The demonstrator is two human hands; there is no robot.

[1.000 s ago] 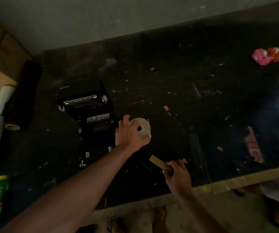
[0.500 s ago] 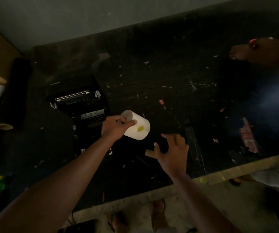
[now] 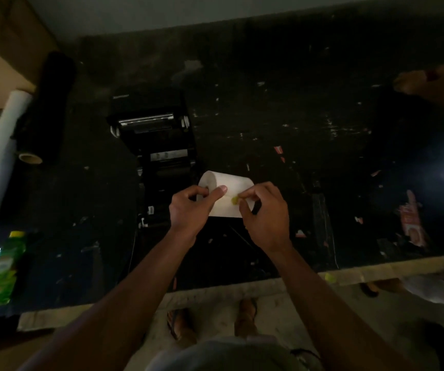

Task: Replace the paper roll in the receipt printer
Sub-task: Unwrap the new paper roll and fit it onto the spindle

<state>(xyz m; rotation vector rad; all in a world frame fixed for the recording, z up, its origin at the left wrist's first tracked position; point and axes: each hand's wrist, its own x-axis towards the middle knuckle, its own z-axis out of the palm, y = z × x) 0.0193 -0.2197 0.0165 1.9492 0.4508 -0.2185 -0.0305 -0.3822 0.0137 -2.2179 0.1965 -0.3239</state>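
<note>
Head view: the left hand (image 3: 188, 212) is gripping the white paper roll (image 3: 228, 195) at its left end, thumb lying across the top and fingers curled at the core. The right hand (image 3: 265, 215) is pinching a small yellow-green sticker (image 3: 234, 200) on the roll's face between thumb and fingertips. The roll is being held above the dark table (image 3: 282, 116), just right of the open receipt printer (image 3: 156, 137).

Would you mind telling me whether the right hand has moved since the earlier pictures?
Yes. The right hand has gone forward from near the table's front edge to the paper roll, toward the printer, pinching its yellow sticker.
</note>
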